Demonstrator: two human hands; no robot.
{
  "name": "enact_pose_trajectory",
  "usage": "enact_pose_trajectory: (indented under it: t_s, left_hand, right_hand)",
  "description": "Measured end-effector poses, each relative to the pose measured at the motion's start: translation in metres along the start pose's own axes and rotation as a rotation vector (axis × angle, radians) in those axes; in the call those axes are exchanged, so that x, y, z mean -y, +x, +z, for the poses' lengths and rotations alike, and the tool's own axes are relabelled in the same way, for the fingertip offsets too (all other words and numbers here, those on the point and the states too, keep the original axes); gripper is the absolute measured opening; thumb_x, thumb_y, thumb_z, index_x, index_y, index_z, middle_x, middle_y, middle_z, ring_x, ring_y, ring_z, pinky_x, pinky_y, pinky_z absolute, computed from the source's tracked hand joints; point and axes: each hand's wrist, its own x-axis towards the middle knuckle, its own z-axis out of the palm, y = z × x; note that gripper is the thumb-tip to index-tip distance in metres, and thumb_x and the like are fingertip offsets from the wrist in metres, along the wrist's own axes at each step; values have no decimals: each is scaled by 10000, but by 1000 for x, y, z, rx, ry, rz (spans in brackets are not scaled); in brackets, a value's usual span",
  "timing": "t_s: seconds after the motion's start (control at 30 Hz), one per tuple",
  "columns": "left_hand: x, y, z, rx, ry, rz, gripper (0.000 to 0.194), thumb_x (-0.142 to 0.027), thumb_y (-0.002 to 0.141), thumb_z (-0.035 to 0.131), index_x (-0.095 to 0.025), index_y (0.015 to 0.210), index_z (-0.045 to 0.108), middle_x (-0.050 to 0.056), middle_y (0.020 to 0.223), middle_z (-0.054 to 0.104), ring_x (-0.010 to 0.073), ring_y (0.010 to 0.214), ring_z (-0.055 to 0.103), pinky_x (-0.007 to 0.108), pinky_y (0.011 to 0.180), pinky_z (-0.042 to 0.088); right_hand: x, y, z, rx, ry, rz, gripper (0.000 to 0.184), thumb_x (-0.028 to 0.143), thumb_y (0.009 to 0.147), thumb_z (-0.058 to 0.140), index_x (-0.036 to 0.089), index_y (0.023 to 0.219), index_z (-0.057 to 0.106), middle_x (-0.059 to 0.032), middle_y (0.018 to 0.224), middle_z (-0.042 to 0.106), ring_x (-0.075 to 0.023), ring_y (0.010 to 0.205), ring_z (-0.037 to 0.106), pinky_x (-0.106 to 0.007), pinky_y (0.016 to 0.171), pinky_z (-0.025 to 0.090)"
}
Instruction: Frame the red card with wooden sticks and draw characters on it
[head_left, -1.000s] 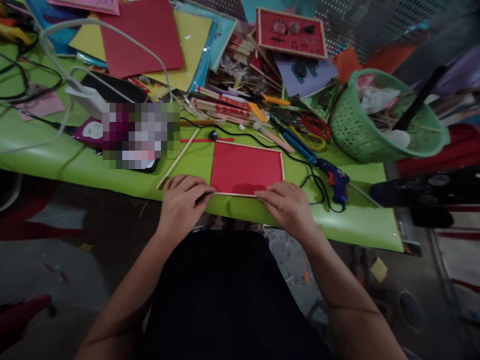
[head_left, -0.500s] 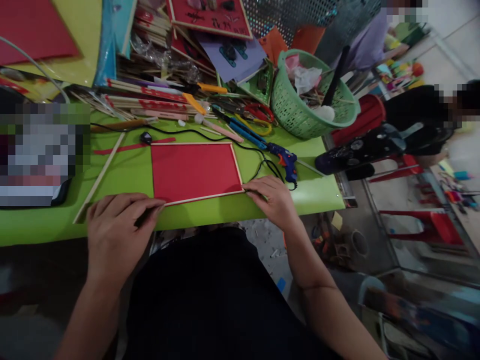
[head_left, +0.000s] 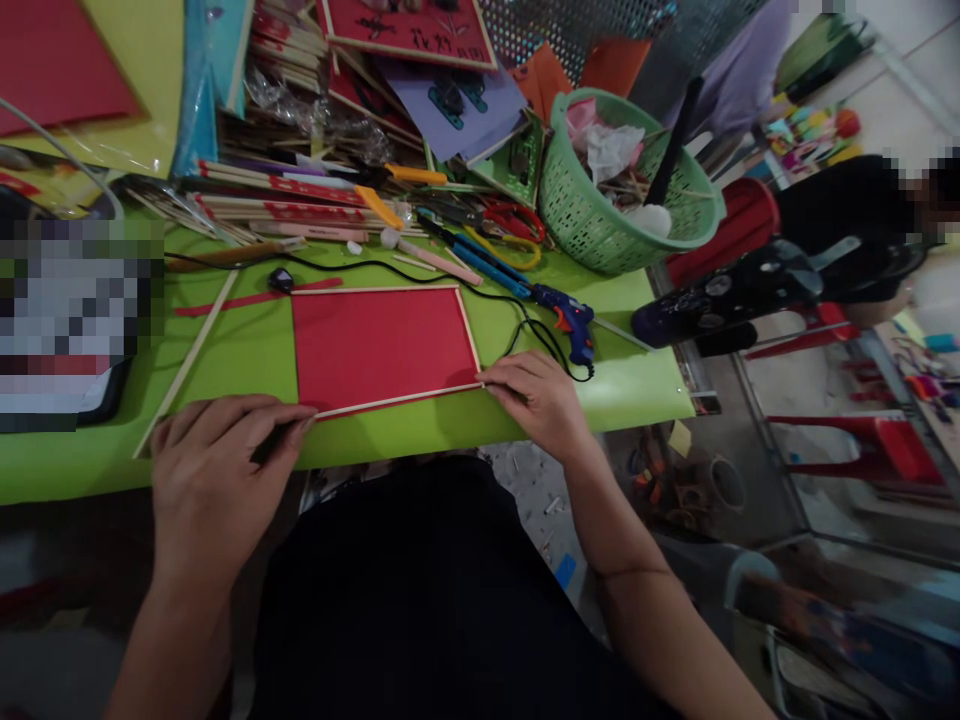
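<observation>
A red rectangular sheet [head_left: 386, 340] lies on the green tabletop, with thin wooden sticks along its far, right and near edges. The left edge has no stick. Along the near edge runs a pale wooden stick [head_left: 397, 401]. My left hand [head_left: 221, 470] pinches its left end between thumb and fingertips. At the near right corner my right hand [head_left: 536, 400] pinches the stick's other end. Left of the sheet, a loose wooden stick [head_left: 187, 365] slants across the table, its lower end by my left hand. A red strip [head_left: 255, 297] lies behind it.
A blue glue gun [head_left: 566, 320] with a black cord lies right of the sheet. Behind are scissors [head_left: 517, 222], cutters, bundled sticks [head_left: 285, 208] and a green basket [head_left: 630, 190] of scraps. A dark bottle [head_left: 705, 295] is at the right. A blurred-out device [head_left: 71, 330] stands at left.
The view has shifted slightly, so the sheet and hands appear a little further left. Both hands keep their pinch on the near stick's ends.
</observation>
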Motion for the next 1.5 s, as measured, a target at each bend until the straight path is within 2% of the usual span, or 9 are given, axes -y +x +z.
enact_pose_trajectory:
  t_s: [0.27, 0.4, 0.53, 0.67, 0.83, 1.07, 1.23, 1.5]
  left_hand:
    - [-3, 1, -4, 78, -25, -56, 74, -307, 934, 692, -291, 985, 744, 37, 928, 728, 267, 892, 603, 431, 849, 446]
    - [-6, 1, -4, 84, -47, -90, 69, -306, 937, 689, -297, 958, 754, 28, 915, 732, 252, 886, 627, 426, 853, 455]
    - [-6, -2, -9, 134, -106, -145, 127, -307, 958, 655, -304, 1023, 764, 39, 949, 733, 244, 920, 656, 420, 871, 476]
    - [-4, -5, -18, 121, -136, -187, 123, -258, 967, 639, -258, 1014, 753, 37, 942, 722, 216, 923, 657, 396, 904, 500]
    - [-6, -5, -23, 129, -135, -222, 108, -277, 970, 640, -260, 978, 746, 34, 929, 713, 209, 919, 649, 399, 906, 507]
    - [-8, -4, -18, 161, -146, -221, 95, -270, 963, 651, -242, 946, 740, 36, 922, 710, 213, 917, 646, 422, 899, 489]
    - [-9, -2, -19, 185, -118, -212, 74, -249, 948, 665, -239, 891, 711, 37, 925, 710, 224, 928, 630, 422, 903, 468]
    - [-7, 6, -25, 201, -178, -140, 86, -231, 987, 588, -232, 921, 643, 44, 975, 708, 228, 973, 633, 420, 929, 452]
  right_hand:
    - [2, -5, 2, 23, -59, 2, 214, 208, 1007, 592, 286, 1090, 773, -40, 1063, 766, -216, 976, 661, -395, 873, 513]
    - [1, -9, 4, -7, -95, -49, 239, 157, 992, 584, 265, 1092, 772, -47, 1055, 770, -226, 967, 671, -398, 857, 514]
    - [0, -11, 5, -20, -140, -99, 244, 124, 965, 604, 246, 1101, 767, -64, 1038, 769, -242, 937, 682, -406, 822, 510]
    - [-4, -14, 7, -46, -130, -121, 234, 133, 953, 630, 255, 1095, 771, -64, 1032, 766, -253, 935, 689, -418, 817, 513]
    - [-6, -16, 9, -38, -122, -106, 253, 148, 947, 643, 282, 1116, 775, -64, 1045, 763, -265, 943, 696, -437, 826, 521]
    - [-7, -17, 9, -35, -131, -103, 251, 171, 945, 649, 304, 1113, 780, -57, 1036, 769, -273, 932, 703, -449, 827, 519]
    - [-4, -12, 8, -2, -131, -93, 177, 216, 967, 638, 279, 1072, 765, -60, 1027, 763, -270, 961, 697, -438, 852, 505]
    - [0, 4, 7, 26, -165, -123, 124, 278, 1000, 604, 237, 985, 720, -64, 920, 724, -254, 883, 650, -398, 801, 489]
